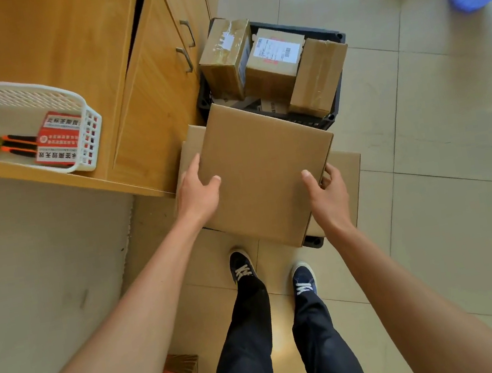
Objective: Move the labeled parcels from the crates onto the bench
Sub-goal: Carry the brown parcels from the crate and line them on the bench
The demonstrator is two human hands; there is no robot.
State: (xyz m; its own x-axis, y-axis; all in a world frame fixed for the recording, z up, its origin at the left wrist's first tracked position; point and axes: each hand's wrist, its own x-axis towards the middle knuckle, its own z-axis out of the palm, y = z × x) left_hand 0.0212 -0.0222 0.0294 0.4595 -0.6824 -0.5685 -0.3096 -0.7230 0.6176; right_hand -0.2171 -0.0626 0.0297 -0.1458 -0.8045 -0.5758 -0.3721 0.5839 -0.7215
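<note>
Both the left hand (199,190) and right hand (328,188) clasp the flat cardboard box (263,174) by its edges; swinging toward ten o'clock, it could clip the desk (55,179) edge.

I see both forearms bare from the bottom edge of the view up to the wrists: no sleeves, no watch, no bands in sight. The left hand (199,190) and the right hand (328,191) wear no gloves, and I see no rings on the fingers that show. The legs are in dark navy trousers (249,345), plain and straight-cut. On the feet I see dark blue low-top sneakers, the left shoe (241,265) and the right shoe (303,278), each with white laces and a pale rubber toe rim.
</note>
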